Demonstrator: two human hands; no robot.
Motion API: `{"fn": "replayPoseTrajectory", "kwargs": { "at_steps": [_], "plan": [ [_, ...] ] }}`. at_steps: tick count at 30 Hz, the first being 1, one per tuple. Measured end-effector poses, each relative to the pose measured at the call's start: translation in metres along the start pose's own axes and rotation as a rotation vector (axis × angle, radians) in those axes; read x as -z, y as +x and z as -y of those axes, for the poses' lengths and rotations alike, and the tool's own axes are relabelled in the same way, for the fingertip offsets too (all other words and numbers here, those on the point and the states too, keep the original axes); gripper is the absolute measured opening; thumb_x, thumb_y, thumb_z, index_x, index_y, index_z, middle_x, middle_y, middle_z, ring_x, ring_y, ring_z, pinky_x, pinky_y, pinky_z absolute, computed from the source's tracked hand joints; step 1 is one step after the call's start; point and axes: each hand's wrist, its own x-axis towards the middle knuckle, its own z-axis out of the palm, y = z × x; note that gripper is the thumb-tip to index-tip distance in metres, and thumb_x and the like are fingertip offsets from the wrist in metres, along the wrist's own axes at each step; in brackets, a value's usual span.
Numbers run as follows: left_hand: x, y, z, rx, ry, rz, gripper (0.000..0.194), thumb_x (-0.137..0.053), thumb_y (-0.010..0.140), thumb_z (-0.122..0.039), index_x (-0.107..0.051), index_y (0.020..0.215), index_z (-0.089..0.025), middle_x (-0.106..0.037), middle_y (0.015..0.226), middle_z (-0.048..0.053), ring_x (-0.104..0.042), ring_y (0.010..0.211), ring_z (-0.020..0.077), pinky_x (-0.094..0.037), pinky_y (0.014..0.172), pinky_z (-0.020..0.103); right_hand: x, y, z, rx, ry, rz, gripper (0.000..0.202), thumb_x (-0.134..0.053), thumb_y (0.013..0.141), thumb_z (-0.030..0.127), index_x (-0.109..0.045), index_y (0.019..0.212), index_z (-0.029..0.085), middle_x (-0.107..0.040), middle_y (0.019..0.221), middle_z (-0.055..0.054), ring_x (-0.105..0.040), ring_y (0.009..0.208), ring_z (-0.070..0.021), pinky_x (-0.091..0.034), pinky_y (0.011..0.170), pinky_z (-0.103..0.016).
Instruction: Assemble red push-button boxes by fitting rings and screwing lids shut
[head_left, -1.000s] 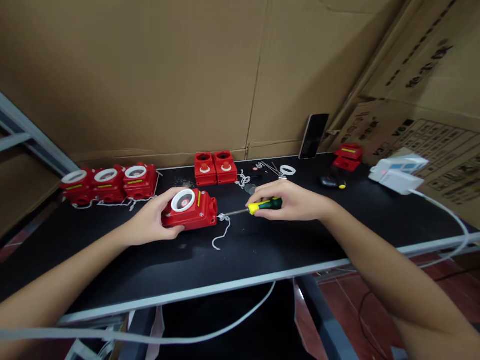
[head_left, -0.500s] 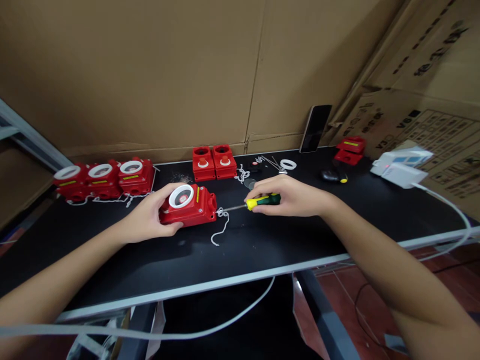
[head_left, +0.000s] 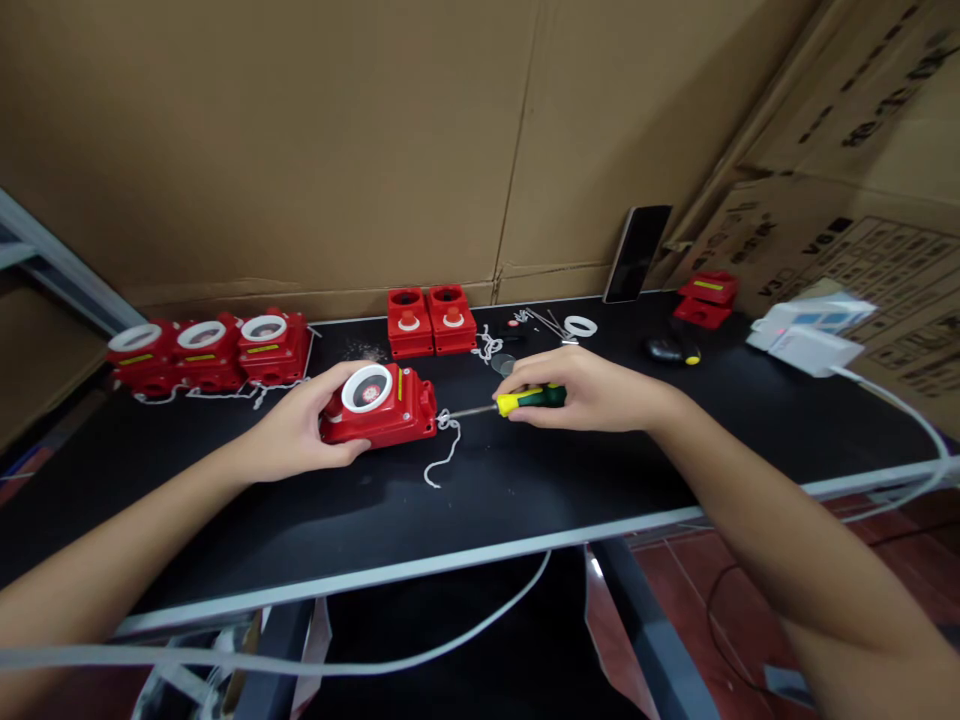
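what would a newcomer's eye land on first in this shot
Likely the red box in the left hand, just left of picture centre, its white ring standing out. Next, the screwdriver in the right hand, pointing toward the box. Three more ringed boxes line up at the black table's back left.

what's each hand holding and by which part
The left hand grips a red box by its end away from the screwdriver; the right hand holds the screwdriver by its handle.

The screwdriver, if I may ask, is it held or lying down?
Held: the right hand grips the screwdriver by its handle, shaft toward the red box in the left hand.
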Motion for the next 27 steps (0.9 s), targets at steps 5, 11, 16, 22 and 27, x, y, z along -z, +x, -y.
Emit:
{"fn": "replayPoseTrajectory", "kwargs": {
  "at_steps": [5, 11, 16, 22, 27],
  "plan": [
    [-0.0009, 0.0009, 0.0001, -0.005, -0.011, 0.000, 0.085, -0.083, 0.087, -0.053, -0.058, 0.160, -0.018, -0.077, 0.152, 0.015, -0.080, 0.128, 0.0358, -0.064, 0.118, 0.044, -0.0001, -0.0004, 0.0003, -0.003, 0.012, -0.008, 0.020, -0.079, 0.107, 0.035, -0.088, 0.116, 0.020, -0.088, 0.107, -0.008, -0.079, 0.090, -0.0195, -0.058, 0.084, -0.030],
    [-0.0007, 0.0010, -0.0016, 0.002, -0.017, 0.005, 0.084, -0.083, 0.086, -0.052, -0.059, 0.159, -0.018, -0.078, 0.149, 0.014, -0.080, 0.127, 0.0358, -0.065, 0.117, 0.043, 0.0005, -0.0005, 0.0011, 0.012, -0.002, -0.005, 0.019, -0.079, 0.107, 0.034, -0.088, 0.116, 0.019, -0.088, 0.107, -0.008, -0.078, 0.089, -0.0193, -0.058, 0.082, -0.030],
    [-0.0008, 0.0012, -0.0022, 0.013, -0.023, -0.002, 0.087, -0.084, 0.085, -0.055, -0.058, 0.160, -0.018, -0.078, 0.149, 0.015, -0.080, 0.126, 0.0366, -0.065, 0.117, 0.045, 0.0015, -0.0006, 0.0028, 0.008, 0.012, -0.014, 0.019, -0.079, 0.107, 0.034, -0.088, 0.114, 0.019, -0.087, 0.104, -0.008, -0.078, 0.088, -0.0195, -0.057, 0.081, -0.030],
    [0.0002, 0.0010, -0.0006, 0.004, 0.002, -0.001, 0.089, -0.084, 0.086, -0.056, -0.058, 0.161, -0.016, -0.077, 0.153, 0.016, -0.079, 0.131, 0.0372, -0.064, 0.120, 0.045, 0.0012, -0.0008, 0.0022, 0.009, 0.002, -0.007, 0.021, -0.079, 0.108, 0.036, -0.088, 0.115, 0.019, -0.087, 0.104, -0.008, -0.077, 0.087, -0.0191, -0.057, 0.080, -0.030],
    [-0.0003, 0.0008, -0.0018, 0.018, 0.004, -0.006, 0.088, -0.085, 0.085, -0.056, -0.059, 0.160, -0.018, -0.077, 0.152, 0.015, -0.079, 0.129, 0.0375, -0.064, 0.120, 0.045, 0.0013, -0.0007, 0.0027, 0.002, -0.011, 0.005, 0.022, -0.078, 0.108, 0.037, -0.088, 0.115, 0.019, -0.087, 0.105, -0.009, -0.078, 0.087, -0.0193, -0.057, 0.081, -0.030]
  ]
}}
